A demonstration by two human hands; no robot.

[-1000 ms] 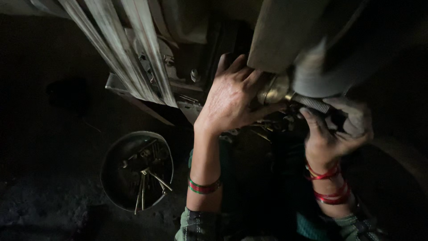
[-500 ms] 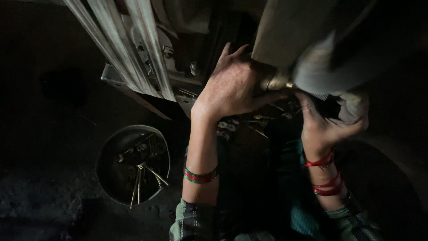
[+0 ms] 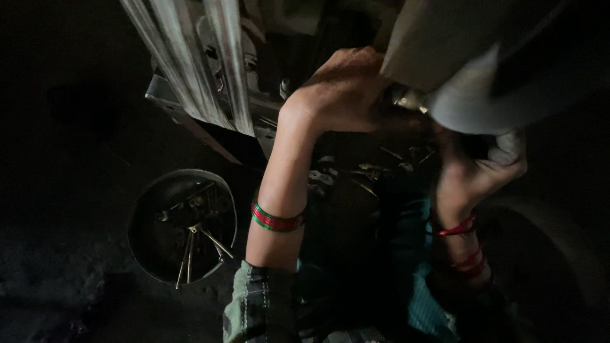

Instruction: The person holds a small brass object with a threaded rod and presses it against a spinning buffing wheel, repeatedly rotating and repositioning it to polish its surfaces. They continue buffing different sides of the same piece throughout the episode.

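A small shiny metal fitting [image 3: 406, 98] protrudes beneath a pale grey curved housing [image 3: 489, 95], partly hidden; the left hand [image 3: 346, 92] rests against it.
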